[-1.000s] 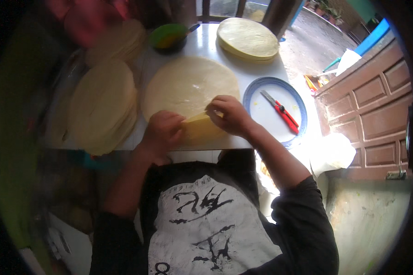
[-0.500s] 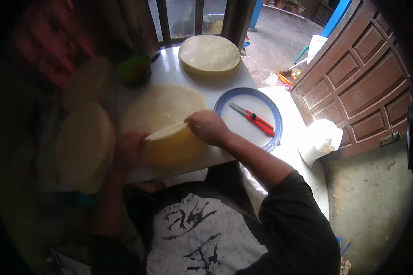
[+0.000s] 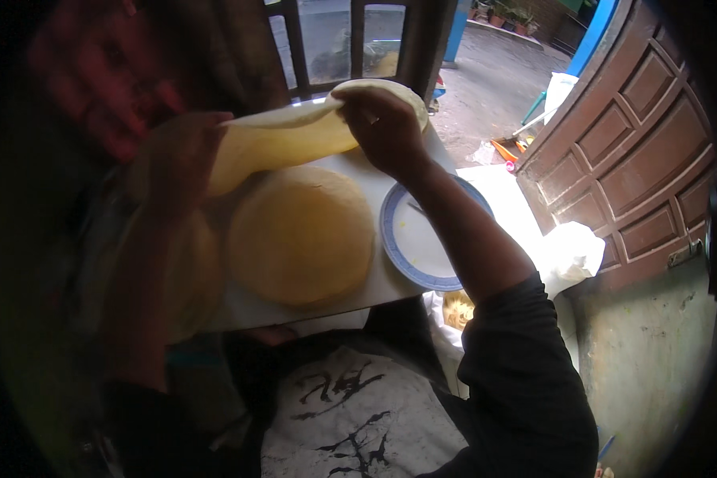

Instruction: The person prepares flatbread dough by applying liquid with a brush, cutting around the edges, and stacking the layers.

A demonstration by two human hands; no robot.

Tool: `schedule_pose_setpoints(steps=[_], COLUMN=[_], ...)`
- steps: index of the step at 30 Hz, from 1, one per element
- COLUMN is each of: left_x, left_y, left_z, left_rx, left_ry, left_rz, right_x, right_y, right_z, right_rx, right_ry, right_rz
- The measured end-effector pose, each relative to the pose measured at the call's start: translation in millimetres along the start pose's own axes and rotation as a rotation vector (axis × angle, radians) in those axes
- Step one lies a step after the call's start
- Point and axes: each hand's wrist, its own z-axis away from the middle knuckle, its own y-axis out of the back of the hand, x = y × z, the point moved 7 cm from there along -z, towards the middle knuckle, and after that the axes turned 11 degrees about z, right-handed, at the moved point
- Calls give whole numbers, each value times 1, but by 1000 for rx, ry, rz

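A thin, round, pale yellow dough sheet (image 3: 283, 150) hangs raised between my two hands, its upper edge stretched and its lower part drooping. My left hand (image 3: 185, 155), dim and blurred, pinches its left end. At the upper right my right hand (image 3: 384, 131) grips the other end between thumb and fingers. Just below, on the white table, lies a round stack of similar sheets (image 3: 301, 239). Another stack (image 3: 410, 97) stands at the far side, partly covered by the raised sheet and my right hand. More sheets (image 3: 187, 275) lie in shadow beneath my left forearm.
A blue-rimmed white plate (image 3: 392, 243) sits right of the stack; my right forearm hides most of the cutter knife (image 3: 416, 206) on it. Below the table edge is a white bag with yellowish pieces (image 3: 457, 309). A brown panelled door (image 3: 625, 151) stands at the right.
Both hands have lifted the sheet off the middle stack and carried it up and away from me. The stack beneath is now uncovered, and my right forearm has come over the plate.
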Motion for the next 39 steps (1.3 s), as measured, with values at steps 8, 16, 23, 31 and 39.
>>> schedule_pose_setpoints(steps=[8, 16, 23, 31, 39], left_x=[117, 146, 101, 93, 81], left_y=[-4, -180, -327, -352, -315], left_z=[-42, -9, 18, 1, 11], left_rx=[54, -302, -400, -391, -269], left_ry=[-88, 653, 673, 729, 480], left_rz=[363, 1015, 782, 802, 583], right_x=[-51, 58, 195, 241, 238], right_y=[152, 200, 160, 157, 141], right_z=[-8, 79, 172, 183, 182], right_rx=[39, -400, -585, -532, -568], right_ry=[26, -657, -899, -894, -846], right_rz=[167, 146, 279, 238, 438])
